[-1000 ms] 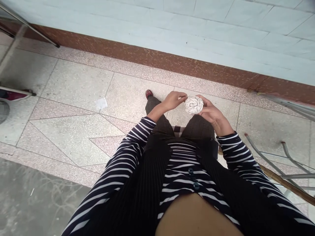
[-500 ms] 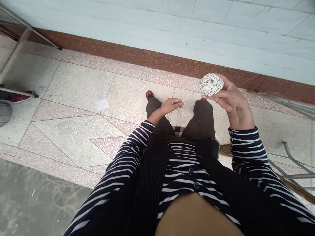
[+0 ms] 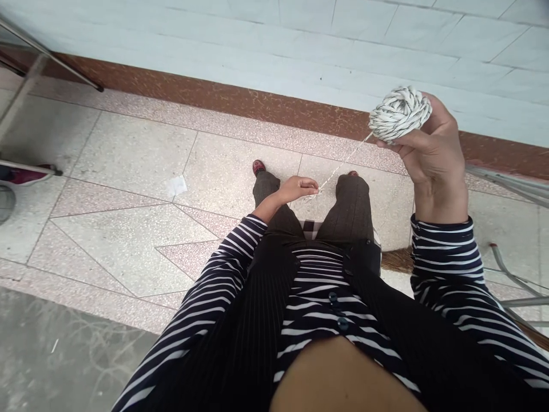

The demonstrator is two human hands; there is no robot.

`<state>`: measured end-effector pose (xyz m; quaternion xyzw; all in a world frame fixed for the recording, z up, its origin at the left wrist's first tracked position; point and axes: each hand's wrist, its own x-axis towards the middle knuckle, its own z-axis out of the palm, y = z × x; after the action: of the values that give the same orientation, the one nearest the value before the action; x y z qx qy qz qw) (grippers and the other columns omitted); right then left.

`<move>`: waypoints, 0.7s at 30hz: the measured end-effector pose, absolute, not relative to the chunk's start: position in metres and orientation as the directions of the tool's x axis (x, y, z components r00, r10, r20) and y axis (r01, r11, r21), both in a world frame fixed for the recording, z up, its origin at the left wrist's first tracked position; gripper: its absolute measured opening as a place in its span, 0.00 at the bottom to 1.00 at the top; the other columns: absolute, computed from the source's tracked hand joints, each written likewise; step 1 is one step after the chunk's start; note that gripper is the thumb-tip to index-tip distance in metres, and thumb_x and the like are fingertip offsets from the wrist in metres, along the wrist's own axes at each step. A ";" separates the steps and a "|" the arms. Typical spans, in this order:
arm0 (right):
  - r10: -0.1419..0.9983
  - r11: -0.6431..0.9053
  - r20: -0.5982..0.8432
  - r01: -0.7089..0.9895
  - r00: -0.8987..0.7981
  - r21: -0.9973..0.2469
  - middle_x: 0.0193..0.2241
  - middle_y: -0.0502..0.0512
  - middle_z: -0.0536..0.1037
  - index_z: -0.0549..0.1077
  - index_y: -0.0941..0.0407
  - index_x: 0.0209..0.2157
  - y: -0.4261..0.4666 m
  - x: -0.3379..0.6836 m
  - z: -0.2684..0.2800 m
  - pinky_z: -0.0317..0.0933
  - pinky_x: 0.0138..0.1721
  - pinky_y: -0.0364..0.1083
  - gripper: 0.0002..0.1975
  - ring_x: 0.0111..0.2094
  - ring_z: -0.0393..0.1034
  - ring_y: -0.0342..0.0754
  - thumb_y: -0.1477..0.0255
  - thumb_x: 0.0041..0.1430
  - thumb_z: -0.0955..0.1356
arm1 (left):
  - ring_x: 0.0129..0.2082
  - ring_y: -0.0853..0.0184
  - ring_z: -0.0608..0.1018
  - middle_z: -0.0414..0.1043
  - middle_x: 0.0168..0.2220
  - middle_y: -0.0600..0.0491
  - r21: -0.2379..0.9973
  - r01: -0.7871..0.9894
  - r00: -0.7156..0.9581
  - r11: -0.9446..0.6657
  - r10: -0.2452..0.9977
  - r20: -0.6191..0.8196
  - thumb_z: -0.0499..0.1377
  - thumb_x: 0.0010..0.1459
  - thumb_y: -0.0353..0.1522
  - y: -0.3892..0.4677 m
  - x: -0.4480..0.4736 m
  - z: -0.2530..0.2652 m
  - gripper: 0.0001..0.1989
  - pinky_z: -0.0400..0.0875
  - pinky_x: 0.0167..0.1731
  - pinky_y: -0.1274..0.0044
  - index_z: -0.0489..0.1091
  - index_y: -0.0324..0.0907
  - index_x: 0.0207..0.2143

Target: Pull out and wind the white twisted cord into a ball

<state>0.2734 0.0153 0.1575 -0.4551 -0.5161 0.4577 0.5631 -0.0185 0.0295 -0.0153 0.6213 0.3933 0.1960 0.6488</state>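
Note:
A ball of white twisted cord (image 3: 398,113) with dark flecks is held up at the right by my right hand (image 3: 437,151), the fingers wrapped behind and beneath it. From the ball a single strand of cord (image 3: 344,162) runs taut down to the left. My left hand (image 3: 297,191) pinches that strand over my lap, in front of my knees. A bit of loose cord shows under the left fingers. The fingers behind the ball are partly hidden.
Ahead is a white tiled wall (image 3: 240,46) with a brown skirting (image 3: 206,86). A white paper scrap (image 3: 176,185) lies on the terrazzo floor. Metal-framed furniture (image 3: 64,60) and another person's shoe (image 3: 30,173) are at the left. Metal legs (image 3: 508,272) and broom-like bristles (image 3: 397,260) are at the right.
My right hand has moved up and to the right with the ball, away from my left hand. The strand between them is longer. My left hand is nearly still.

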 end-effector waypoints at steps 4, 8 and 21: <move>0.978 0.196 0.191 -0.068 0.082 -0.978 0.56 0.53 0.82 0.80 0.41 0.51 0.016 0.267 0.168 0.80 0.48 0.67 0.37 0.56 0.78 0.69 0.59 0.38 0.88 | 0.41 0.61 0.84 0.85 0.38 0.49 0.936 0.332 0.563 0.115 0.772 -0.295 0.71 0.55 0.37 0.026 -0.015 -0.024 0.11 0.77 0.47 0.70 0.82 0.39 0.38; 0.962 0.220 0.217 0.002 0.166 -0.976 0.55 0.53 0.82 0.79 0.40 0.53 0.010 0.274 0.182 0.79 0.53 0.66 0.36 0.59 0.77 0.70 0.56 0.40 0.86 | 0.38 0.62 0.84 0.84 0.36 0.50 0.896 0.443 0.369 0.039 0.903 -0.222 0.65 0.61 0.35 0.038 -0.028 -0.024 0.08 0.76 0.46 0.73 0.82 0.40 0.38; 0.998 0.049 0.043 -0.132 0.050 -0.990 0.56 0.49 0.83 0.75 0.33 0.60 -0.034 0.225 0.220 0.79 0.54 0.70 0.41 0.62 0.74 0.73 0.60 0.43 0.84 | 0.44 0.59 0.83 0.85 0.43 0.44 0.748 0.664 0.157 0.010 0.976 -0.152 0.59 0.70 0.34 0.074 -0.034 -0.033 0.12 0.72 0.49 0.71 0.80 0.40 0.48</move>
<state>0.2248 -0.0338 0.2196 -0.4655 -0.4652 0.5087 0.5551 -0.0341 0.0740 -0.0330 0.6694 0.6122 0.2164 0.3609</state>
